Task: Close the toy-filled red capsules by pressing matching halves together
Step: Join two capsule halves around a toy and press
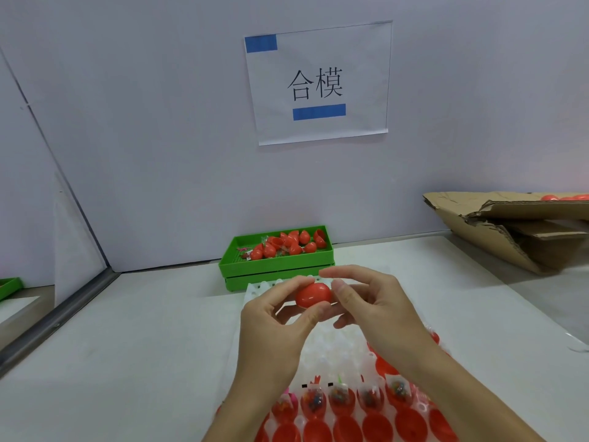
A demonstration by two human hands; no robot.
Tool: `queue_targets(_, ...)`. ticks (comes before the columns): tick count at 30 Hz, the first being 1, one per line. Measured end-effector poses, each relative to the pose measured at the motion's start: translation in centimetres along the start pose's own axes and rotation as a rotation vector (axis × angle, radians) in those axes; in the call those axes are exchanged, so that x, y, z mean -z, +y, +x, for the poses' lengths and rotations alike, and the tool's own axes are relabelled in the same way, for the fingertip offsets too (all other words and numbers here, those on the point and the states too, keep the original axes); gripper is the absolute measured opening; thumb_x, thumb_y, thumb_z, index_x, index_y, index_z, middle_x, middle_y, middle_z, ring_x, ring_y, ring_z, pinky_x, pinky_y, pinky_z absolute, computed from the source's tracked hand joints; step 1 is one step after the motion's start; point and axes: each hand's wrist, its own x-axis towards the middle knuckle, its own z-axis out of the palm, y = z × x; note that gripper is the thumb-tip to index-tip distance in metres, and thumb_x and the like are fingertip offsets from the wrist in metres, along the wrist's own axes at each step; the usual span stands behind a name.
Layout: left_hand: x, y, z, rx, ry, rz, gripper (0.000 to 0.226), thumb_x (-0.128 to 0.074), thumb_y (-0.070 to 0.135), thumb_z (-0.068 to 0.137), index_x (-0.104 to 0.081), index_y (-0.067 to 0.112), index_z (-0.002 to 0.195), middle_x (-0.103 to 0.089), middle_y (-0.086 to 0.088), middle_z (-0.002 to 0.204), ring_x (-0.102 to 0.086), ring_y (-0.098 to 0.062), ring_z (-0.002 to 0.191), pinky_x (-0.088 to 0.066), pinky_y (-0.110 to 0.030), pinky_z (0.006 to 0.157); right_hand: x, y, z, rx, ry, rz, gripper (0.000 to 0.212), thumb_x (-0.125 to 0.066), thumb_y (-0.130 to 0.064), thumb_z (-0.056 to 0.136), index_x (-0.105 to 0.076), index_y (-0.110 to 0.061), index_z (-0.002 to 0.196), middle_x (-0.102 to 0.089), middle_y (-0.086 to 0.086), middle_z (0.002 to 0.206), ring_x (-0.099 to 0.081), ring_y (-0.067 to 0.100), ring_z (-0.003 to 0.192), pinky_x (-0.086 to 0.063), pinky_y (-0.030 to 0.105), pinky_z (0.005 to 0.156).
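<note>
hands are meeting above the bench (134, 339) in the head view, both holding one closed red capsule (314, 294) between them. left hand (274, 327) is coming in from seven o'clock, its fingers (288, 287) curling over the capsule's top with the thumb under it. right hand (371, 301) is coming in from five o'clock, thumb and fingers pinching the capsule's right end. white tray (334, 342) is lying below the hands, with toy-filled red halves (339, 398) sitting in its near rows at six o'clock. green tray (277, 261) with loose red halves (288, 242) is sitting at twelve o'clock, against the wall. cardboard box (510, 231) is resting at two o'clock.
</note>
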Motion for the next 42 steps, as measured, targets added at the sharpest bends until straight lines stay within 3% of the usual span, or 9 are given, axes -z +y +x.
queue_targets(5,-0.2,0.0,-0.2,-0.125,0.036,0.118,0.034,-0.077,0.035,0.065,-0.069,0.044,0.098,-0.07,0.025,0.098,-0.068,-0.003,0.094,-0.053,-0.011,0.077,0.1,0.0,-0.1,-0.013,-0.041,-0.068,0.017,-0.058,-0.02,0.099,-0.074,-0.021,0.107,-0.078,-0.003,0.087,-0.076,0.014,0.08,-0.059,0.024,0.069)
queue_targets(11,-0.2,-1.4,-0.5,-0.511,0.061,0.558,0.042,-0.088,0.003,0.068,-0.074,0.013,0.105,-0.069,0.004,0.097,-0.057,-0.004,0.093,-0.047,-0.009,0.087,-1.8,0.1,-1.0,0.105,-0.046,-0.226,0.023,-0.073,-0.046,0.071,-0.077,-0.031,0.088,-0.075,-0.009,0.08,-0.072,0.009,0.075,-0.06,0.027,0.074)
queue_targets(13,-0.4,-1.4,-0.7,-0.543,0.062,0.604,0.044,-0.089,0.002,0.066,-0.073,0.011,0.107,-0.068,0.002,0.098,-0.056,-0.004,0.095,-0.044,-0.007,0.09,-2.0,0.2,-1.0,0.117,-0.014,-0.23,0.017,-0.076,-0.038,0.073,-0.078,-0.031,0.087,-0.075,-0.011,0.078,-0.072,0.008,0.074,-0.059,0.024,0.073)
queue_targets(18,0.0,-0.6,-0.3,-0.266,-0.066,0.303,0.06,-0.088,0.01,0.066,-0.064,0.033,0.116,-0.064,0.02,0.11,-0.06,-0.003,0.107,-0.049,-0.011,0.088,-1.4,0.4,-0.6,0.048,-0.005,-0.172,0.012,-0.075,-0.013,0.087,-0.077,-0.024,0.092,-0.076,-0.005,0.078,-0.074,0.01,0.075,-0.06,0.025,0.073)
queue_targets(21,0.7,-0.4,0.2,-0.043,-0.268,-0.016,0.065,-0.087,0.013,0.066,-0.062,0.029,0.124,-0.066,0.016,0.12,-0.06,-0.007,0.118,-0.049,-0.018,0.097,-1.1,0.1,-0.5,0.002,-0.038,-0.09,0.02,-0.068,-0.007,0.092,-0.075,-0.025,0.092,-0.076,0.0,0.076,-0.075,0.014,0.074,-0.06,0.025,0.071)
queue_targets(26,0.8,-0.2,0.1,-0.028,-0.328,-0.1,0.058,-0.085,0.003,0.072,-0.066,0.021,0.124,-0.07,0.007,0.122,-0.062,-0.012,0.121,-0.049,-0.021,0.099,-0.3,0.0,-0.5,-0.002,-0.082,0.004,0.029,-0.058,-0.001,0.097,-0.078,-0.021,0.095,-0.077,0.007,0.079,-0.075,0.02,0.077,-0.059,0.026,0.07)
queue_targets(30,0.9,0.0,0.1,-0.06,-0.304,-0.071,0.048,-0.082,0.014,0.077,-0.068,0.027,0.121,-0.07,0.009,0.118,-0.063,-0.012,0.117,-0.052,-0.022,0.096,0.2,0.2,-0.2,-0.083,-0.175,0.207,0.013,-0.068,-0.019,0.093,-0.079,-0.015,0.098,-0.075,0.013,0.085,-0.074,0.023,0.084,-0.058,0.029,0.077)
queue_targets(36,0.9,0.7,-0.2,-0.058,-0.334,-0.095,0.033,-0.074,0.025,0.08,-0.07,0.036,0.111,-0.073,0.007,0.106,-0.067,-0.014,0.106,-0.053,-0.021,0.088,0.6,-0.6,0.0,-0.347,-0.443,0.547,0.053,-0.066,-0.047,0.086,-0.075,0.002,0.105,-0.072,0.023,0.103,-0.072,0.027,0.093,-0.058,0.031,0.084)
queue_targets(42,0.7,0.7,-0.1,-0.03,-0.297,-0.099,0.025,-0.07,0.019,0.083,-0.074,0.032,0.104,-0.075,0.007,0.099,-0.07,-0.013,0.1,-0.054,-0.02,0.084,0.1,-0.5,-0.2,-0.464,-0.406,0.659,0.064,-0.058,-0.053,0.088,-0.07,0.004,0.115,-0.07,0.026,0.112,-0.071,0.029,0.099,-0.057,0.037,0.094)
